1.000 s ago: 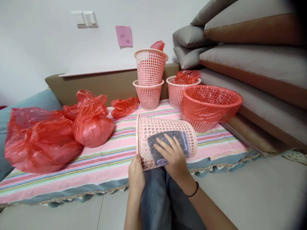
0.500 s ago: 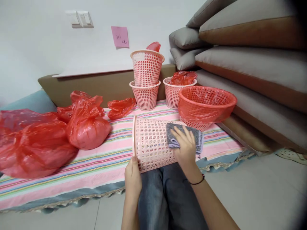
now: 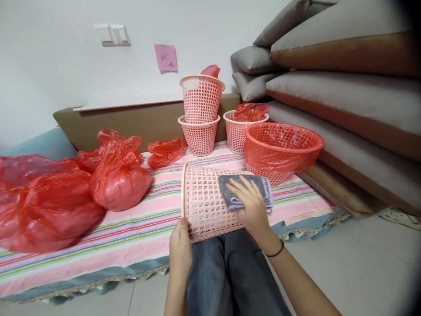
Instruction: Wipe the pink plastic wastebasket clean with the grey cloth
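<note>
A pink perforated plastic basket [image 3: 205, 202] lies on its side above my knees, its rim facing left. My left hand [image 3: 180, 243] grips the lower part of that rim, thumb on the outside and the other fingers mostly hidden. Against the basket's side, toward its base, is a folded grey cloth [image 3: 226, 188] with a lilac edge. My right hand [image 3: 251, 204] holds the cloth against the plastic, fingers spread across it.
Tied red plastic bags [image 3: 120, 188] sit on the striped cover [image 3: 138, 235] at left. Two stacked pink baskets [image 3: 201, 101], another pink basket [image 3: 235, 136] and a red-lined basket [image 3: 279, 153] stand behind. Grey-brown cushions [image 3: 345, 92] are piled at right.
My right hand has slid the cloth left along the basket's side, toward the rim. The left hand keeps its hold. The view has tilted slightly upward.
</note>
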A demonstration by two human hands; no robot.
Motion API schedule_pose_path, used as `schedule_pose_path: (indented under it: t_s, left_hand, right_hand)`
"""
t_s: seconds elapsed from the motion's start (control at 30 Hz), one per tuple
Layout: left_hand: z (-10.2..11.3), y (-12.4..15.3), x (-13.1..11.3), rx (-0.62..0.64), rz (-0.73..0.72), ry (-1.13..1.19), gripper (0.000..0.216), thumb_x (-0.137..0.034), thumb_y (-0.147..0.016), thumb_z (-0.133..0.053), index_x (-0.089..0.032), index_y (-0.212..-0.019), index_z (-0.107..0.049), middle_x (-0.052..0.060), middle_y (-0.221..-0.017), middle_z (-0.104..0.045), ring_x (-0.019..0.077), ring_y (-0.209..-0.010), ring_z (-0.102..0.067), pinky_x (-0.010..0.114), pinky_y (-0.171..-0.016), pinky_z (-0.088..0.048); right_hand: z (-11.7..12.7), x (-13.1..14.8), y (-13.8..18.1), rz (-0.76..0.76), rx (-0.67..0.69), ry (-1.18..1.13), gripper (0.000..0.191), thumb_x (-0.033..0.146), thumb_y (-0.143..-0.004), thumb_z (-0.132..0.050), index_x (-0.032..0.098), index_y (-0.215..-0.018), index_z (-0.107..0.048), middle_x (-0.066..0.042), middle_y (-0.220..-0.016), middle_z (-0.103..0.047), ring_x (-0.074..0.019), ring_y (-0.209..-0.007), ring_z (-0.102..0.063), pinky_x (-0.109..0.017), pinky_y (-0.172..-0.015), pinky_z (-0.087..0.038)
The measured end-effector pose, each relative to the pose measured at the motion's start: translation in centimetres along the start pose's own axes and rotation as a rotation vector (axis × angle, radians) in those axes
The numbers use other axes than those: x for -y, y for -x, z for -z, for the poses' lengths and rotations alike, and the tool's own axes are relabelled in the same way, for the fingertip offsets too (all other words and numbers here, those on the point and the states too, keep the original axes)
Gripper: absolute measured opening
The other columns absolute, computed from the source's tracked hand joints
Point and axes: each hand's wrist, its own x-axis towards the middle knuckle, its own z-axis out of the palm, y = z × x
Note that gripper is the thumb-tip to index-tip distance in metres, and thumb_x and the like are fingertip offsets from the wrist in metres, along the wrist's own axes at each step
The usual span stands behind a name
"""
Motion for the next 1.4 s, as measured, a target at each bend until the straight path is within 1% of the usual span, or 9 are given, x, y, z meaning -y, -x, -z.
schedule_pose_path:
  t_s: [0.17, 0.47, 0.57, 0.63, 0.83, 0.97, 1.07, 1.23, 1.4]
  left_hand:
    - [-0.1, -0.5, -0.3, 0.115, -0.022, 0.043, 0.064, -0.077, -0.079, -0.045, -0.015, -0.076, -0.064, 0.009, -0.078, -0.069, 0.0239, -0.079, -0.061, 0.033, -0.074, -0.049]
    - [2.1, -0.6, 3.7, 0.134, -0.172, -0.091, 0.057, -0.069, -0.084, -0.043, -0.017, -0.078, -0.066, 0.006, -0.082, -0.069, 0.0218, -0.082, -0.062, 0.029, -0.074, -0.048]
    - [1.8, -0.4, 4.7, 0.136, -0.195, -0.129, 0.052, -0.062, -0.09, -0.037, -0.018, -0.085, -0.065, 0.006, -0.086, -0.069, 0.0209, -0.085, -0.062, 0.029, -0.075, -0.047]
    - [1.1, -0.2, 4.8, 0.073, -0.189, -0.168, 0.052, -0.06, -0.092, -0.034, -0.019, -0.076, -0.061, 0.004, -0.076, -0.066, 0.0192, -0.075, -0.059, 0.027, -0.068, -0.044]
    - [-0.5, 1.2, 4.5, -0.052, -0.154, -0.222, 0.055, -0.06, -0.093, -0.029, -0.023, -0.055, -0.041, -0.001, -0.05, -0.046, 0.0159, -0.053, -0.044, 0.027, -0.054, -0.034]
    - [-1.0, 2.2, 4.4, 0.07, -0.246, -0.143, 0.055, -0.059, -0.093, -0.03, -0.018, -0.086, -0.065, 0.01, -0.085, -0.07, 0.0244, -0.088, -0.064, 0.031, -0.076, -0.047]
    - [-1.3, 2.0, 4.3, 0.103, -0.27, -0.145, 0.057, -0.057, -0.093, -0.031, -0.015, -0.106, -0.066, 0.013, -0.102, -0.072, 0.0269, -0.102, -0.064, 0.034, -0.085, -0.048]
    - [-0.4, 1.0, 2.5, -0.075, -0.223, -0.296, 0.053, -0.057, -0.093, -0.029, -0.02, -0.066, -0.057, 0.005, -0.063, -0.063, 0.0204, -0.063, -0.059, 0.028, -0.06, -0.042]
    - [0.8, 0.7, -1.1, -0.009, -0.173, -0.383, 0.053, -0.056, -0.095, -0.027, -0.02, -0.066, -0.055, 0.004, -0.065, -0.063, 0.0193, -0.064, -0.056, 0.027, -0.059, -0.037]
  right_hand:
    - [1.4, -5.0, 1.7, -0.162, -0.087, 0.057, 0.07, 0.001, -0.062, -0.04, 0.019, -0.126, -0.06, -0.006, -0.137, -0.059, -0.0262, -0.137, -0.042, -0.054, -0.112, -0.033]
    - [-0.6, -6.7, -0.7, -0.218, -0.133, 0.06, 0.068, 0.001, -0.062, -0.043, 0.018, -0.126, -0.062, -0.007, -0.135, -0.061, -0.0284, -0.133, -0.045, -0.052, -0.111, -0.035]
    - [-1.3, -7.4, -2.4, -0.239, -0.138, 0.049, 0.065, 0.002, -0.063, -0.044, 0.016, -0.123, -0.064, -0.008, -0.131, -0.064, -0.0296, -0.13, -0.049, -0.053, -0.109, -0.036]
    - [-1.6, -7.9, -3.1, -0.234, -0.138, 0.037, 0.062, 0.003, -0.065, -0.044, 0.015, -0.121, -0.065, -0.009, -0.128, -0.066, -0.0295, -0.127, -0.051, -0.052, -0.108, -0.037]
    - [-1.7, -8.5, -3.2, -0.225, -0.14, 0.021, 0.061, 0.004, -0.066, -0.043, 0.015, -0.122, -0.065, -0.01, -0.127, -0.066, -0.0277, -0.126, -0.052, -0.049, -0.108, -0.039]
    - [-1.8, -8.2, -2.9, -0.249, -0.142, 0.03, 0.062, 0.004, -0.066, -0.043, 0.014, -0.124, -0.064, -0.011, -0.128, -0.065, -0.0288, -0.128, -0.05, -0.05, -0.109, -0.037]
    - [-1.8, -7.9, -3.1, -0.262, -0.135, 0.038, 0.06, 0.004, -0.067, -0.043, 0.012, -0.123, -0.065, -0.012, -0.128, -0.065, -0.0295, -0.128, -0.051, -0.05, -0.109, -0.036]
    - [-1.2, -7.3, -3.3, -0.258, -0.102, 0.046, 0.064, 0.002, -0.063, -0.044, 0.015, -0.122, -0.065, -0.01, -0.127, -0.066, -0.0297, -0.126, -0.053, -0.051, -0.108, -0.038]
    - [-0.4, -5.6, -2.7, -0.234, -0.061, 0.03, 0.065, 0.002, -0.061, -0.043, 0.015, -0.121, -0.065, -0.01, -0.128, -0.065, -0.0303, -0.128, -0.052, -0.053, -0.109, -0.036]
